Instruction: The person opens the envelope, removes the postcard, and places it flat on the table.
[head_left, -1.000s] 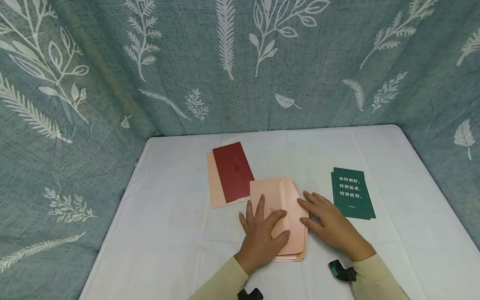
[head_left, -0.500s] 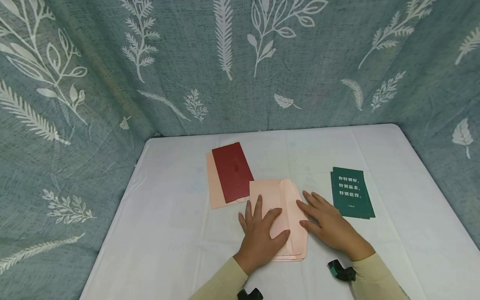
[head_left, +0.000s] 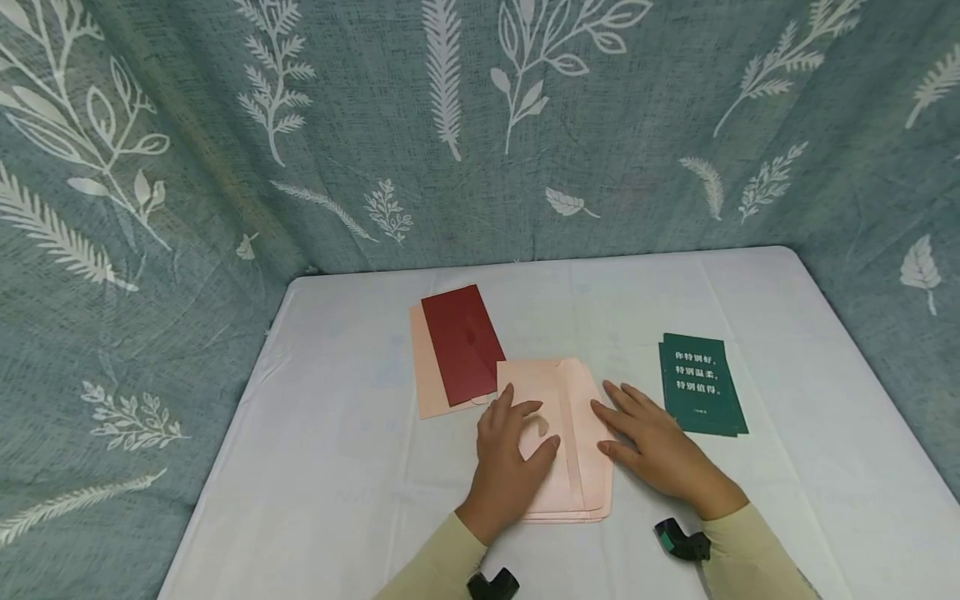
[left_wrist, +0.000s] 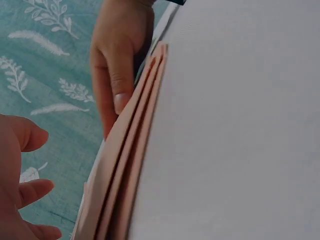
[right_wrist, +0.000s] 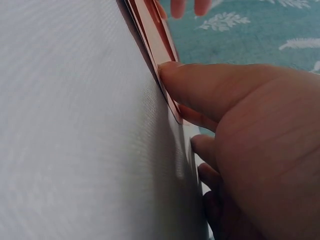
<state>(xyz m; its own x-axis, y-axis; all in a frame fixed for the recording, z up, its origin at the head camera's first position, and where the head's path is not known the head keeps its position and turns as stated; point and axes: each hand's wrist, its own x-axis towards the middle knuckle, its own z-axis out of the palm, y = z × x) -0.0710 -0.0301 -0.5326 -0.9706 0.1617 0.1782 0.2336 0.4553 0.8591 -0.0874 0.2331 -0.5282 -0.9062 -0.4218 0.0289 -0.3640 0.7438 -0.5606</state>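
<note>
A small stack of pale pink envelopes (head_left: 588, 475) lies near the front of the table, the top one with its flap side up and a small round notch. My left hand (head_left: 506, 467) hovers over the left part of the stack, thumb and fingers spread apart and holding nothing. In the left wrist view, these fingers (left_wrist: 37, 192) hang above the envelope layers (left_wrist: 127, 150). At the stack's right edge rests my right hand (head_left: 648, 442), its fingers extended. From the right wrist, its thumb (right_wrist: 200, 85) touches the edge of the envelopes (right_wrist: 155, 45).
Behind the stack to the left, a dark red envelope (head_left: 463, 346) overlaps another pink envelope (head_left: 427, 375). Green cards (head_left: 701, 383) with white printed characters lie to the right. A white cloth (head_left: 337, 400) covers the table, with a leaf-patterned curtain (head_left: 637, 167) behind it.
My left hand has lifted off the top envelope and shifted slightly left, its fingers drawn closer together, baring the notch. The flap side has flattened at the right. My right hand stays put.
</note>
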